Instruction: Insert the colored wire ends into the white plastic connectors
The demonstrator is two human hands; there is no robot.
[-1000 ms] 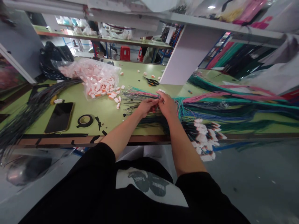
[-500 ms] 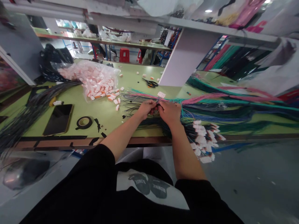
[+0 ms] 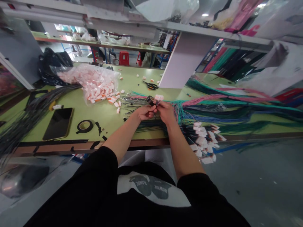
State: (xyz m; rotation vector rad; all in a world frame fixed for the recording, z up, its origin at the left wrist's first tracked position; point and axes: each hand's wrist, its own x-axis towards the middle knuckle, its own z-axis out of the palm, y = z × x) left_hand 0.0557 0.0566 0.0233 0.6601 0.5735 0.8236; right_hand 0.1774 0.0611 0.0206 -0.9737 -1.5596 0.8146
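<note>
My left hand [image 3: 146, 113] is closed, its fingertips pinching what looks like a piece of black tape [image 3: 150, 100] that stands up above them. My right hand [image 3: 166, 111] is closed on a few thin wires just beside it. A white connector [image 3: 159, 97] shows at the end of these wires, above the fingertips. Both hands meet over the wires spread on the green table; the exact grip of the fingers is partly hidden. Under and right of my right hand lie many black wires ending in a cluster of white connectors [image 3: 202, 138] at the table edge.
To the left lie a roll of black tape [image 3: 84, 126], a phone [image 3: 58, 123] and a bundle of dark wires [image 3: 26, 116]. Behind them is a clear bag of white and orange connectors [image 3: 94, 82]. Black-handled snips [image 3: 151, 85] lie near a white upright panel [image 3: 178, 60]. Pink, green and blue wires stretch right.
The black piece has come into sight above my left fingertips. My right hand has turned slightly, and the white connector has shifted a little left. The whole view has drifted slightly.
</note>
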